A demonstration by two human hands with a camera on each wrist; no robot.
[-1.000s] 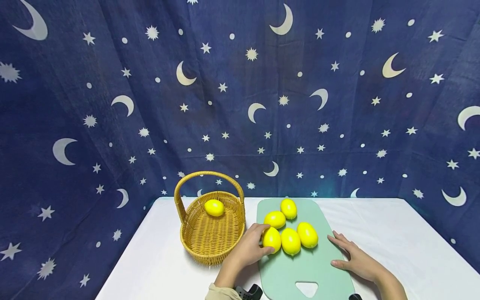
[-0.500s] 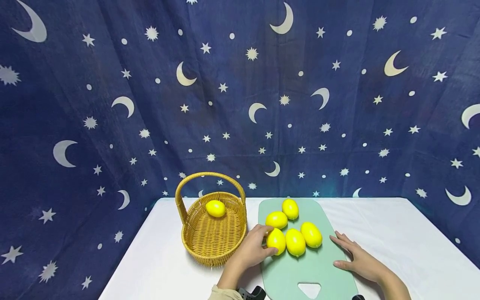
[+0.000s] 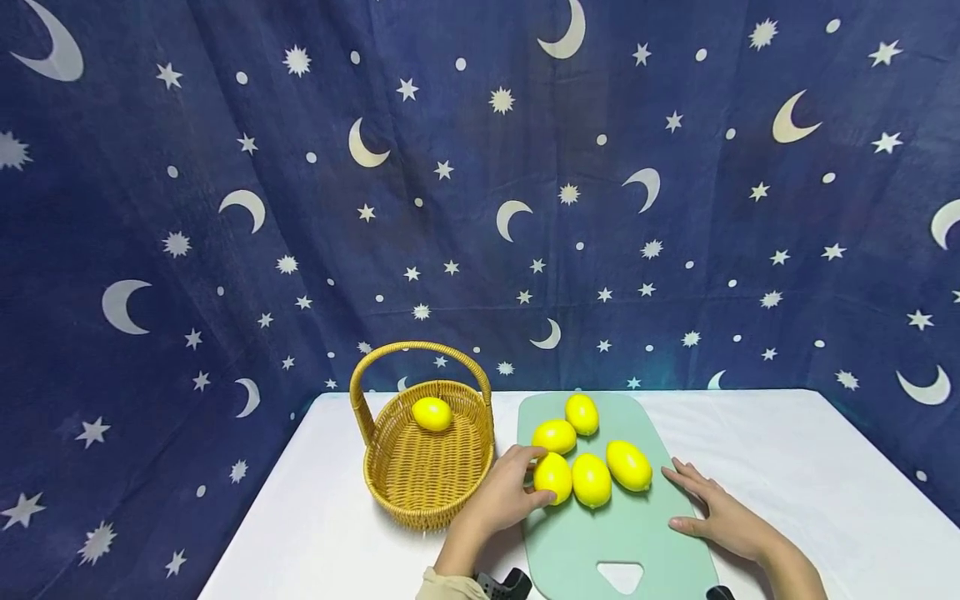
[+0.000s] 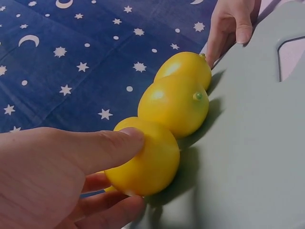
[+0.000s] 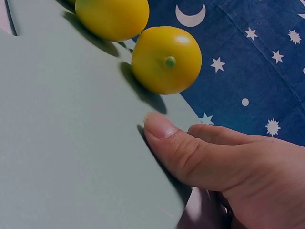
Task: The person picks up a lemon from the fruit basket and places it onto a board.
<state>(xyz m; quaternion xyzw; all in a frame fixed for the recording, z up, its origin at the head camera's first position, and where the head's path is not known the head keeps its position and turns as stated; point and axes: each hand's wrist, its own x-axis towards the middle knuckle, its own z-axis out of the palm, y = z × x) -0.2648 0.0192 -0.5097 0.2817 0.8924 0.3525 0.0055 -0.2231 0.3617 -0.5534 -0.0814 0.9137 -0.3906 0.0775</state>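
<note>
On the green cutting board (image 3: 630,533) lie several yellow lemons. My left hand (image 3: 502,496) holds the nearest left lemon (image 3: 552,478) between thumb and fingers, its thumb (image 4: 112,148) across the top in the left wrist view. That lemon touches the middle lemon (image 3: 592,481); a third lemon (image 3: 629,465) lies at the right end of the row. Behind them sit two more, a left one (image 3: 554,437) and a far one (image 3: 582,414). At the board's right edge rests my right hand (image 3: 720,517), fingers extended, holding nothing.
A wicker basket (image 3: 375,483) with a tall arched handle stands left of the board, one lemon (image 3: 432,413) inside at its far side. A white cloth (image 3: 795,467) covers the table. Behind it hangs a dark blue curtain (image 3: 465,208) with moons and stars.
The left hand and its lemon have shifted slightly right on the board. The row's right-end lemon has slid right and turned, standing apart from the middle one. The right hand stays about where it was.
</note>
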